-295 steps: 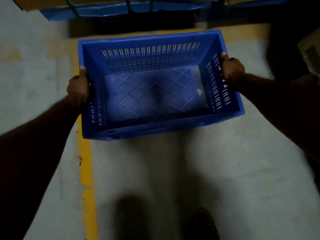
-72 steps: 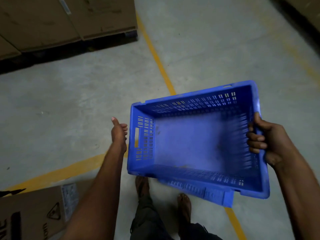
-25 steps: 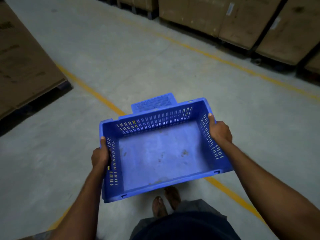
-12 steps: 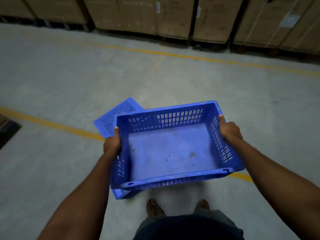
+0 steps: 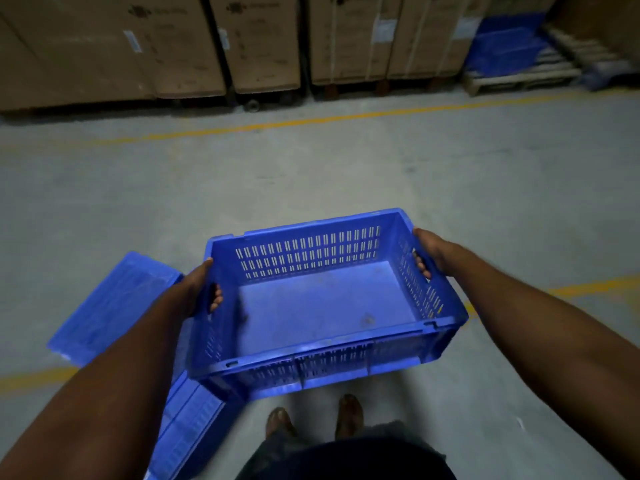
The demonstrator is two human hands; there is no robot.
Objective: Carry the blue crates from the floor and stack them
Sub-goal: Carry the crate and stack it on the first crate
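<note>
You held the blue crate point(image 5: 322, 299) off the concrete floor point(image 5: 346, 174) in front of your body, open side up and its far wall tipped slightly to your right. Your left hand point(image 5: 199, 289) gripped the left end wall, with fingers point(image 5: 216, 299) curled in through the handle slot. Your right hand point(image 5: 429, 251) gripped the opposite end the same way, its fingertips point(image 5: 423, 266) showing inside the slot. The crate's near edge hung just above your feet point(image 5: 280, 422), and a small smudge marked its base.

To your left, partly under the crate and your left forearm, a blue ribbed plastic piece point(image 5: 114, 306) lay on the floor (crate or lid, the angle did not tell). Beyond it a yellow line point(image 5: 311, 121) ran across the floor, and behind that stood a row of tall cardboard cartons point(image 5: 256, 43). At the far right, well apart from you, sat a stack of blue crates point(image 5: 502, 46) on a wooden pallet point(image 5: 519, 79) — dim, so their number was unclear
</note>
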